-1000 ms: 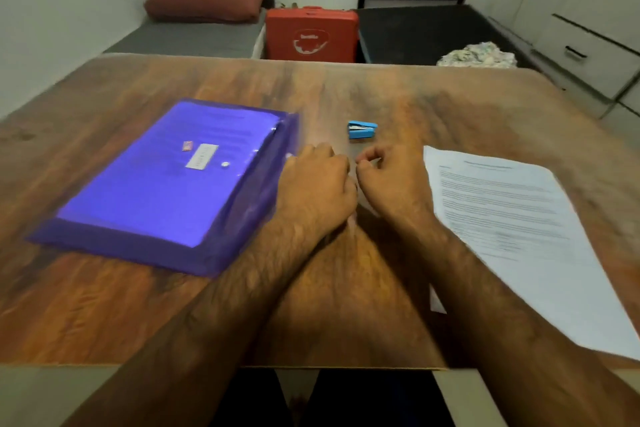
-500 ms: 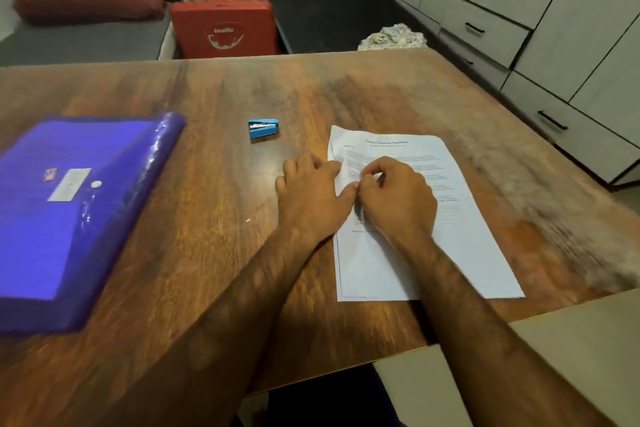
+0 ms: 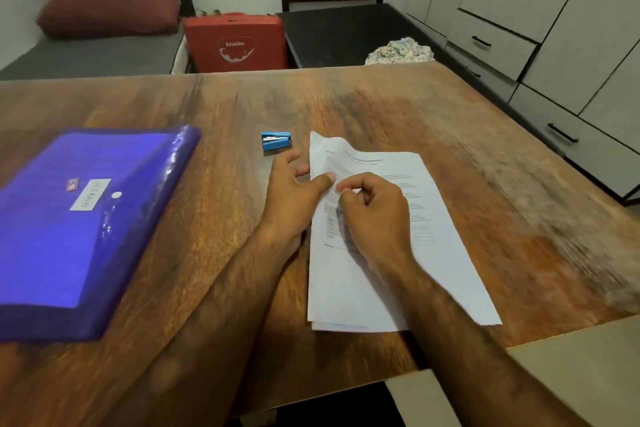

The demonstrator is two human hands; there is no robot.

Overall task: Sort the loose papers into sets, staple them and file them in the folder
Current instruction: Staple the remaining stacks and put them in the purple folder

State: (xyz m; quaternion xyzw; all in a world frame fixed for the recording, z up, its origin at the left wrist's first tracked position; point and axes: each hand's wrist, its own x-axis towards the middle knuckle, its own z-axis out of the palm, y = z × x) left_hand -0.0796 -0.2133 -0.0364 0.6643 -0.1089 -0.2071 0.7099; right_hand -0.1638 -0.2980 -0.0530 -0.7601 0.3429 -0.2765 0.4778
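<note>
The papers (image 3: 426, 253) lie in a loose stack on the tabletop (image 3: 381, 104), near its front edge and to the person's right; the lower corners are slightly fanned, so more than one sheet shows; the upper left corner of the top sheet is lifted and curled off the stack. The right hand (image 3: 377, 215) rests on the stack with its fingers curled, thumb and forefinger meeting at the raised left edge in what looks like a pinch on the top sheet; the left hand (image 3: 294, 194) lies just beside the stack with its fingers loose and spread, only the thumb pressed against that same edge. The stapler (image 3: 276, 141), small and blue, sits just beyond the left hand, apart from the sheets; the folder (image 3: 86, 236), purple and closed, lies well apart to the left.

The sheets will likely handle as light, limp and slippery against one another; a single one buckles if pushed from the middle and creases if squeezed hard; the best hold is probably a gentle pinch at a corner or along the left edge, with the other hand flat on the rest to stop the stack sliding; peeling one page from the next seems to be the step in hand.
</note>
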